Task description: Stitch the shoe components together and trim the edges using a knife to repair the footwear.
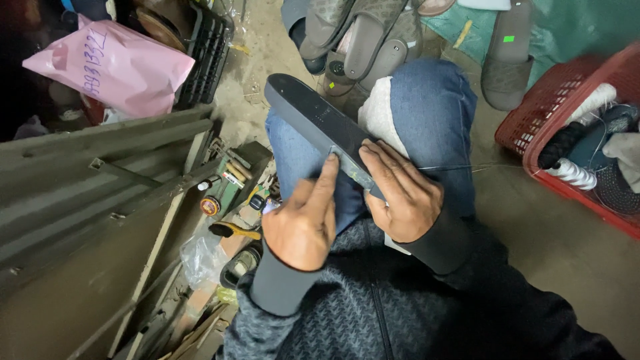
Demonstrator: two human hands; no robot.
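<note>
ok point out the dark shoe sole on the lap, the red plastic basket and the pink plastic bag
dark flat shoe sole (pixel 303 107): head view, on its upper flat face
red plastic mesh basket (pixel 533 113): head view, on its left wall
pink plastic bag (pixel 127 67): head view, on its middle

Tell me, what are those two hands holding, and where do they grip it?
Both hold a dark shoe sole lying across the knee. The right hand clasps its near end; the left hand presses a finger on its edge there.
</note>
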